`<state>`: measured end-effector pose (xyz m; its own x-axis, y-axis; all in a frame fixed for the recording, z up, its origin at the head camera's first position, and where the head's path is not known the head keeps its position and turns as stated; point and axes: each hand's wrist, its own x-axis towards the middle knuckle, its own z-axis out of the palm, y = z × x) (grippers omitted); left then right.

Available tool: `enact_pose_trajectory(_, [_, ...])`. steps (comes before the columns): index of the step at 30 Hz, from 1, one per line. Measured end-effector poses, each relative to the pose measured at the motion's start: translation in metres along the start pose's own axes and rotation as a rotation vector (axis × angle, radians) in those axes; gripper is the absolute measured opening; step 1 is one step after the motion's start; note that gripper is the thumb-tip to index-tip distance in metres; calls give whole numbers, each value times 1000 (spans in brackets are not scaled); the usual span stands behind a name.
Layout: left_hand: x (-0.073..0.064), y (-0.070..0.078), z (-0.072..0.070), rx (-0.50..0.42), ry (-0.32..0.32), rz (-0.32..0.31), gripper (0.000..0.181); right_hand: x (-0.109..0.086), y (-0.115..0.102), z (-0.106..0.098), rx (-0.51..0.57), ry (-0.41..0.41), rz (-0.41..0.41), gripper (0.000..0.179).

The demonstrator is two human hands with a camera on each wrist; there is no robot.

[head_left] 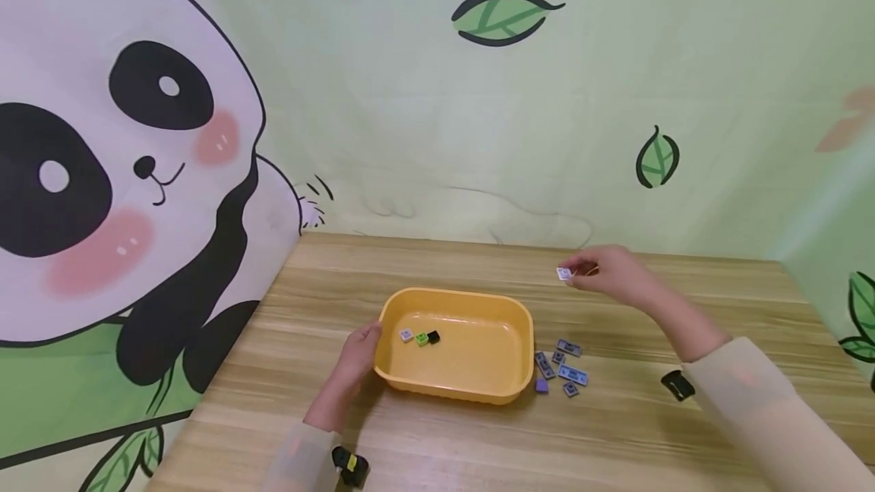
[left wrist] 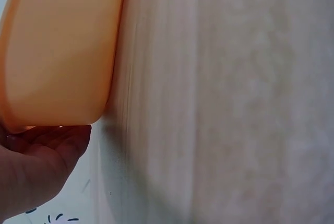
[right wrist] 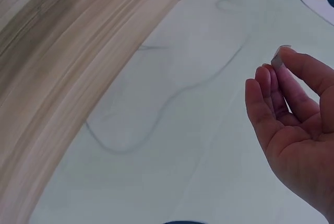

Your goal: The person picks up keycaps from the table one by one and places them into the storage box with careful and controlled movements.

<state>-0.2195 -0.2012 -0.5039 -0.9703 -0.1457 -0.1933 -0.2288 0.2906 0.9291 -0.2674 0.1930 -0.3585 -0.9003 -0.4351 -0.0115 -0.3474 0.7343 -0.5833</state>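
Note:
A small white square block (head_left: 563,273) is pinched between the thumb and forefinger of my right hand (head_left: 608,273), held up above the back right of the table. In the right wrist view the block (right wrist: 278,58) shows only as a thin edge at the fingertips. My left hand (head_left: 358,355) holds the left end of a yellow plastic basin (head_left: 454,393); in the left wrist view the fingers (left wrist: 65,143) meet its rim. Inside the basin, toward its left, lie a white block (head_left: 406,335), a green block (head_left: 421,339) and a black block (head_left: 434,337).
Right of the basin lie several small blue-grey pieces, among them a longer blue block (head_left: 573,376) and a purple block (head_left: 541,386). A black object (head_left: 678,385) is beside the right sleeve, another (head_left: 351,467) by the left. A panda-print cloth (head_left: 410,97) hangs behind the table.

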Motion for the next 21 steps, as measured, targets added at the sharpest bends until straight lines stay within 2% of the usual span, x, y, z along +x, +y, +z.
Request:
enact_pose_trajectory(9, [3, 1, -3, -13, -41, -18, 49, 16, -31, 10, 35, -41, -28, 31])
enact_pose_trajectory(14, [5, 4, -6, -100, -79, -34, 47, 30, -42, 18, 41, -82, -81, 28])
enact_pose_trajectory(18, [4, 6, -10, -195, -133, -59, 45, 41, -47, 27, 29, -133, -103, 27])
enact_pose_trajectory(21, [5, 6, -15, -232, -176, -81, 44, 47, -51, 35, 35, -173, -116, 25])
